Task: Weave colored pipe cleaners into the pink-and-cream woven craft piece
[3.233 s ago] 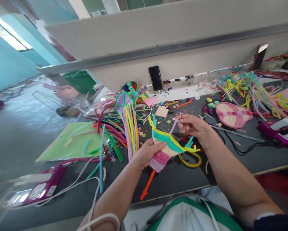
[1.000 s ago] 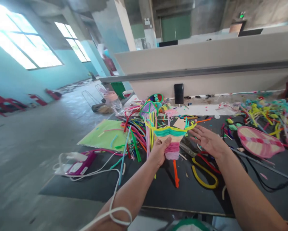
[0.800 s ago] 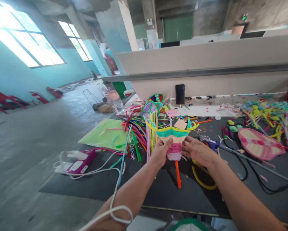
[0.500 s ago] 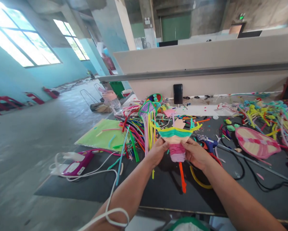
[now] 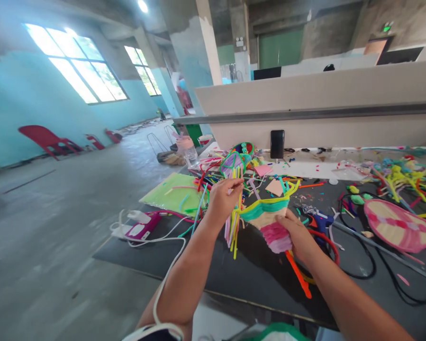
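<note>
My right hand (image 5: 298,234) grips the right edge of a flat pipe-cleaner craft piece (image 5: 266,220), banded yellow, teal, cream, pink and lilac. An orange stem (image 5: 298,274) sticks out from its lower end, and yellow and teal tips branch from its upper right corner. Just above the piece's upper left corner is my left hand (image 5: 227,196), its fingers pinched together; what lies between them is too small to make out. Behind that hand, long yellow and lilac strands (image 5: 232,232) hang from a purple, green-edged pipe-cleaner shape (image 5: 233,163).
A pink oval craft piece (image 5: 394,222) and a blue glue gun (image 5: 321,221) lie to the right, with black cords. On the left are a green packet (image 5: 163,194) and a purple power strip (image 5: 143,227); its white cable crosses my left forearm. A phone (image 5: 277,144) stands at the back.
My left hand has let go of the craft piece's lower left side and risen to its upper left corner. The piece has tilted, its orange stem swinging right. The view has shifted left.
</note>
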The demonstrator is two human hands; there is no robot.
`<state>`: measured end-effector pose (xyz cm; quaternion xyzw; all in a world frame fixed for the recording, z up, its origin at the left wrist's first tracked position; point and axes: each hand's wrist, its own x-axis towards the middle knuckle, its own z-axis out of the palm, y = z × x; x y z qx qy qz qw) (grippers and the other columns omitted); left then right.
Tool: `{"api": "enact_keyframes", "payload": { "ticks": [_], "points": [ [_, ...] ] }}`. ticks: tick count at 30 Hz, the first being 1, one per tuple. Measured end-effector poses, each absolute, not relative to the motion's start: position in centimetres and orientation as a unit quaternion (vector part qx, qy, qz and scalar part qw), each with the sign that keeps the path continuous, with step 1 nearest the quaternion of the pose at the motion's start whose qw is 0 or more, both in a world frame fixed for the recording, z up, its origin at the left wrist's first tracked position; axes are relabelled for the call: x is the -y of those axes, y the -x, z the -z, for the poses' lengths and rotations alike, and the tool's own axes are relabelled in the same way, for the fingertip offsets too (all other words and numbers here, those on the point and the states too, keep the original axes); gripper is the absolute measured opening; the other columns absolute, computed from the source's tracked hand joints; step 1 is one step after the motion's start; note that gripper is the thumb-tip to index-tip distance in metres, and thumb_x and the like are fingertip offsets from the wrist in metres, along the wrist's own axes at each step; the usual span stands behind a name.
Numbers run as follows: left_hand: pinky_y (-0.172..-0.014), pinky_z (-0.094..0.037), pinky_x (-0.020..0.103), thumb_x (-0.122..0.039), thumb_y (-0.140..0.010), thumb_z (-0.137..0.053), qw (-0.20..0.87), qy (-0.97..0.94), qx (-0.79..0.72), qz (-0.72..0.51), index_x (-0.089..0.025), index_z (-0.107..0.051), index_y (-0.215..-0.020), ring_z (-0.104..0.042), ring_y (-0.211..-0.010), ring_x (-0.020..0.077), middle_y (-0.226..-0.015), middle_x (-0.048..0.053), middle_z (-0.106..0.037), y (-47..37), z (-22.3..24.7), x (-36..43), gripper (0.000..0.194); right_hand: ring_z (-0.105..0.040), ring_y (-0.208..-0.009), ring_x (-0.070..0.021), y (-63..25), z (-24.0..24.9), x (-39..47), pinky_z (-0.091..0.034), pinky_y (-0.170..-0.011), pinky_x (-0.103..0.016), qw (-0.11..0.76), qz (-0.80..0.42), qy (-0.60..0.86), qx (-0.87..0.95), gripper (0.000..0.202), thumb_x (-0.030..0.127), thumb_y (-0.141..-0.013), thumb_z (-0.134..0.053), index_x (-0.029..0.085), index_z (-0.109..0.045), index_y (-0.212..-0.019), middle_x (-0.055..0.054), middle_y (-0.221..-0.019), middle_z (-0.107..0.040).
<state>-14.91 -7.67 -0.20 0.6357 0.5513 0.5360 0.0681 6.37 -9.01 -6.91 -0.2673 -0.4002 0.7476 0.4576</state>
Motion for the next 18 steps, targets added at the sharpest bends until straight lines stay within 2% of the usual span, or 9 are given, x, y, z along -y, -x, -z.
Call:
{"api": "enact_keyframes", "payload": {
  "ticks": [5,11,18],
  "points": [
    [-0.080,-0.044,0.030,-0.028,-0.079,-0.062,-0.028,-0.671,-0.580,-0.460,-0.022,-0.075,-0.085,-0.065,-0.081,0.0200,-0.085,0.006,-0.073,14.4,0.4,7.5,0.015,-0.068,-0.087,-0.0196,-6.1,7.0,9.3,-0.053,-0.076,-0.032,0.460,-0.735,0.279,0.413,0.035,0.036,-0.074,-0.071,0.026,-0.061,-0.106,-0.003,-0.103,-0.071],
    [-0.081,-0.043,0.032,-0.027,-0.080,-0.062,-0.036,-0.676,-0.588,-0.443,-0.023,-0.075,-0.086,-0.064,-0.083,0.0211,-0.086,0.006,-0.073,14.6,1.0,7.5,0.015,-0.069,-0.080,-0.0178,-5.7,7.2,9.2,-0.054,-0.075,-0.032,0.447,-0.739,0.277,0.420,0.041,0.027,-0.063,-0.080,0.027,-0.061,-0.100,-0.001,-0.094,-0.073],
    [-0.085,-0.041,0.034,-0.025,-0.080,-0.062,-0.062,-0.691,-0.573,-0.435,-0.024,-0.075,-0.085,-0.064,-0.084,0.0210,-0.085,0.006,-0.073,14.7,1.6,7.5,0.014,-0.070,-0.086,-0.0189,-5.6,7.8,9.1,-0.053,-0.082,-0.033,0.443,-0.747,0.271,0.415,0.038,0.026,-0.066,-0.078,0.024,-0.062,-0.101,-0.003,-0.098,-0.073]
  ]
}}
